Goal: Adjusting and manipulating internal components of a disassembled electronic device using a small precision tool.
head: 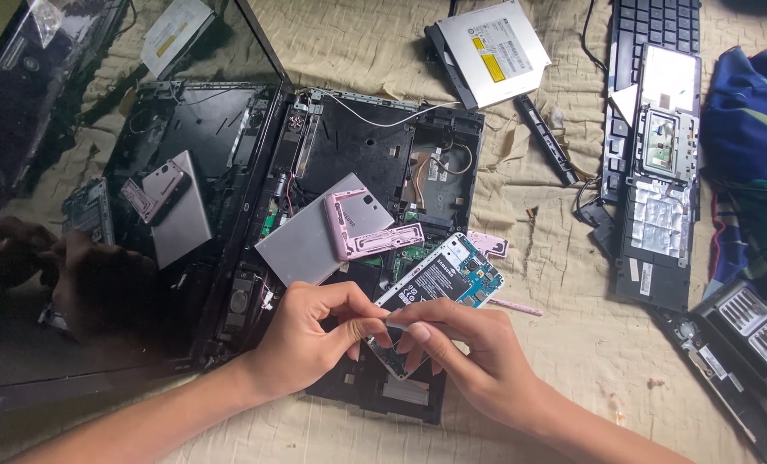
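Note:
Both my hands meet over an opened smartphone point(439, 288) with its back cover off, showing a black battery and a blue circuit board. My left hand point(310, 331) pinches the phone's lower edge between thumb and fingers. My right hand point(465, 348) grips the same lower end from the other side, with a thin whitish tool between its fingertips. The phone rests tilted above a dismantled black laptop base point(375, 159). A pink phone back cover point(362, 225) lies just above it on a grey metal plate point(306, 245).
The laptop's dark screen point(100, 215) lies open at left, reflecting the parts. An optical drive point(495, 47) sits at top centre. A keyboard and palmrest panel point(658, 163) lie at right, beside blue cloth point(753, 129). A pink stylus point(514, 307) lies on the beige quilt.

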